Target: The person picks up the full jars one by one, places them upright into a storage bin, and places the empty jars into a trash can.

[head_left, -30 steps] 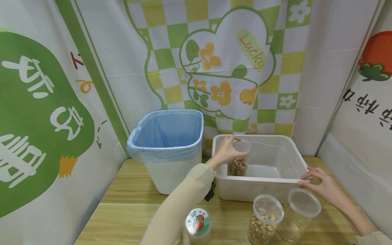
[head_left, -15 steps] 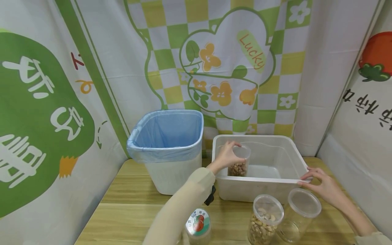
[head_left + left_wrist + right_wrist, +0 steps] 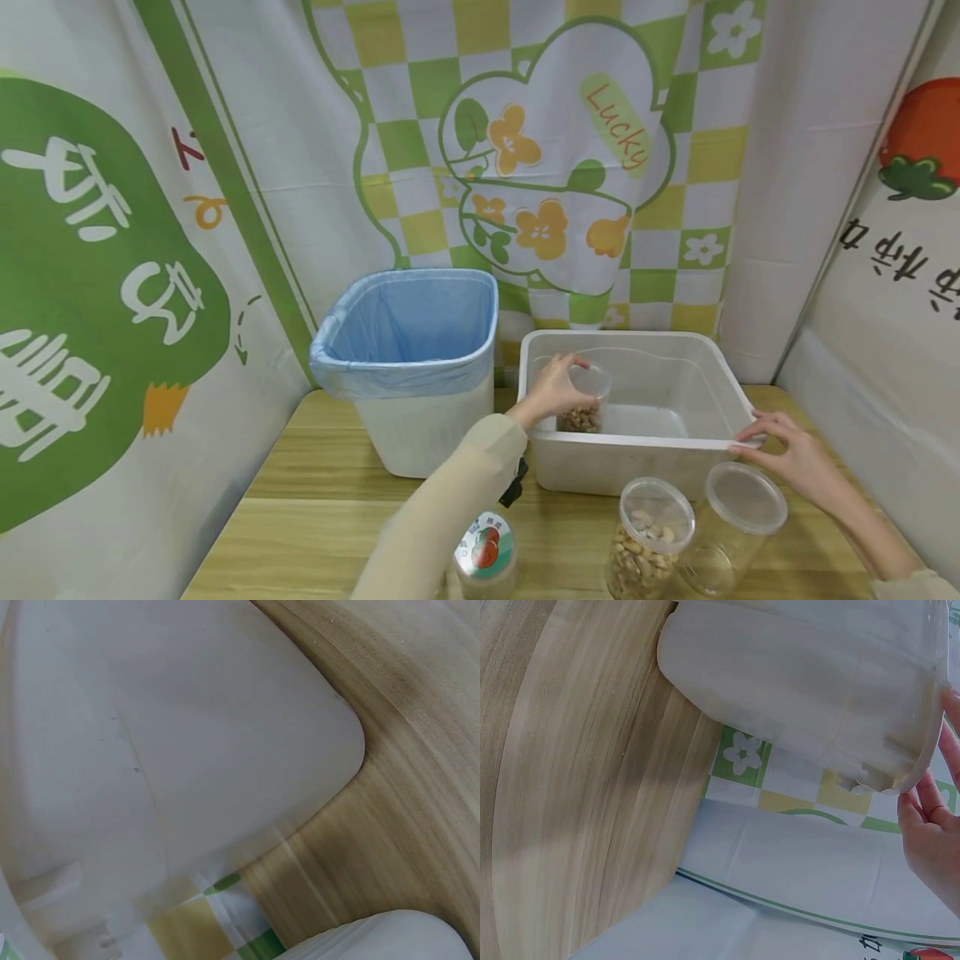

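Left hand [image 3: 553, 387] at the left end of an open white rectangular plastic tub [image 3: 630, 442], fingers and thumb clamped across the top of a clear plastic cylinder jar part-filled with brown, rough-lumped nuts [image 3: 581, 418]. Over the last second the jar has sunk lower, its lid dropping below the back rim; nuts now partly hidden by the front wall. Lowering looks nearly finished, in my judgement; whether the base touches the tub floor, cannot tell. Jar close to upright.

Right hand [image 3: 787, 458] unchanged: fingers and thumb pinch the near right corner of the rim, apparently to steady the tub.

Materials: tub smooth, matte, rounded corners, rolled lip. Tabletop [image 3: 300, 500] pale wood, streaky grain. In front of the tub, a clear cylinder jar of curved, cream cashews [image 3: 648, 533], just beside it a clear lidded jar with nothing visible inside [image 3: 738, 525]; further left, a jar with a green-and-white lid printed with red fruit [image 3: 483, 546]. Left of the tub, a tapered white bin [image 3: 423, 425] lined with thin, crinkled blue film.
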The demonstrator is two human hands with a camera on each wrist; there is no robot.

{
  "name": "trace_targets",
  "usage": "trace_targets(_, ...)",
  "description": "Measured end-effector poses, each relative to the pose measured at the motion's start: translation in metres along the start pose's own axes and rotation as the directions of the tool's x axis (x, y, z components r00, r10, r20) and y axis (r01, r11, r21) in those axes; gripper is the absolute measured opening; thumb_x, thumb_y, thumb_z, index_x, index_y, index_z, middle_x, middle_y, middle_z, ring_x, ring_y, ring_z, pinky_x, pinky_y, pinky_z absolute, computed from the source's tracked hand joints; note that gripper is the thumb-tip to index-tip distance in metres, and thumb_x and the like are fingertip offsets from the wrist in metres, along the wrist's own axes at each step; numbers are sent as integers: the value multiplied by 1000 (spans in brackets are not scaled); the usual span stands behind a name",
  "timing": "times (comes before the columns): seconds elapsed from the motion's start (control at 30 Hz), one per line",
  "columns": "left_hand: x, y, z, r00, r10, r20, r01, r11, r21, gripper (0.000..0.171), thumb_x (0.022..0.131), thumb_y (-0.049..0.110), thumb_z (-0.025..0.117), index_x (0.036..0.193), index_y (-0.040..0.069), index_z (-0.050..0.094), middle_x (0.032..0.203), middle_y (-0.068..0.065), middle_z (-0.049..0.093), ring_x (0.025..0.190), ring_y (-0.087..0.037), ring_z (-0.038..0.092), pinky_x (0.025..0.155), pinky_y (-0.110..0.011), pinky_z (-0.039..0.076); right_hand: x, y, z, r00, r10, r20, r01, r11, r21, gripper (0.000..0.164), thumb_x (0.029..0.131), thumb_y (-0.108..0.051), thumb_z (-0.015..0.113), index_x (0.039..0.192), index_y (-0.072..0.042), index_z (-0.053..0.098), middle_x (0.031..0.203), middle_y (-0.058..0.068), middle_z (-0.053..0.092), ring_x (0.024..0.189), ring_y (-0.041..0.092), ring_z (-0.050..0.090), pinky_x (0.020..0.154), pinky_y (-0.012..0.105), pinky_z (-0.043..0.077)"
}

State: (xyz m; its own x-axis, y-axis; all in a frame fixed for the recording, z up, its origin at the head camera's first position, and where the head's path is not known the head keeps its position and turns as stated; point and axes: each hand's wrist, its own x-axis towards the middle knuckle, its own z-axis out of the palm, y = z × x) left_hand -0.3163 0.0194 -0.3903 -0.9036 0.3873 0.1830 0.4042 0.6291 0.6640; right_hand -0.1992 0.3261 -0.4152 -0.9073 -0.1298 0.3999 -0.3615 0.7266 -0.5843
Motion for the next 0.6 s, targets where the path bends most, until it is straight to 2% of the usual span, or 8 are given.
trace_targets(0.1,-1,-3,2,1000,9,8,-9,1000,-5,53,64,22,77,111,9,55,122,-15,47,112,-29,44,92,-35,39,0,1,0,1000,2,-1,-2,1000,3,16,74,-17,70,85,-8,61,111,22,47,113,43,37,78,70,28)
trace_targets(0.27,-1,-5,-1,999,18,41,-18,1000,4,54,66,23,76,113,8,54,123,-16,47,113,-28,43,93,-33,38,1,1,0,1000,2,9,-2,1000,17,17,74,-16,70,85,-7,61,112,24,46,108,52,36,77,71,26)
trace_targets(0.47,-3,2,-12,998,8,68,-5,999,-45,46,76,24,67,117,6,54,127,-19,41,118,-31,39,96,-38,36,0,1,0,1000,2,3,-2,1000,17,17,74,-16,70,85,-7,61,113,24,46,109,50,36,77,71,26)
trace_targets(0.6,-6,9,-16,996,61,65,-59,998,-25,38,80,23,63,114,7,57,124,-17,42,114,-30,42,94,-38,37,0,2,0,1000,2,5,-2,1000,16,18,74,-15,70,86,-7,61,114,24,46,108,51,36,77,71,26)
